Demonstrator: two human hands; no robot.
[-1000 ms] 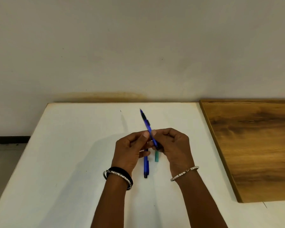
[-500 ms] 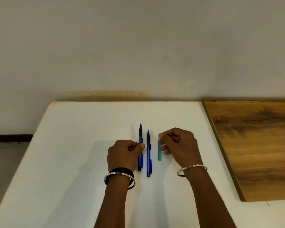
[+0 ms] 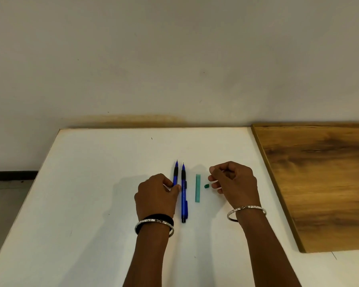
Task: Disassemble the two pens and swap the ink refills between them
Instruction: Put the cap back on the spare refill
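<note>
Two blue pens lie side by side mid-surface [image 3: 91, 183], tips at 12. L hand [image 3: 157, 198] grip pinches the left pen [image 3: 175, 172]; right pen [image 3: 184, 193] lies free. R hand [image 3: 234, 183] half-curled, empty, w/ green cap [image 3: 206, 186] just at its 9; green tube [image 3: 198, 188] btwn.

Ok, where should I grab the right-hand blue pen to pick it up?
Probably pinch the blue pen across its bare mid-barrel from above, thumb on its open right side. It lies flat, the other pen close on its left.
</note>
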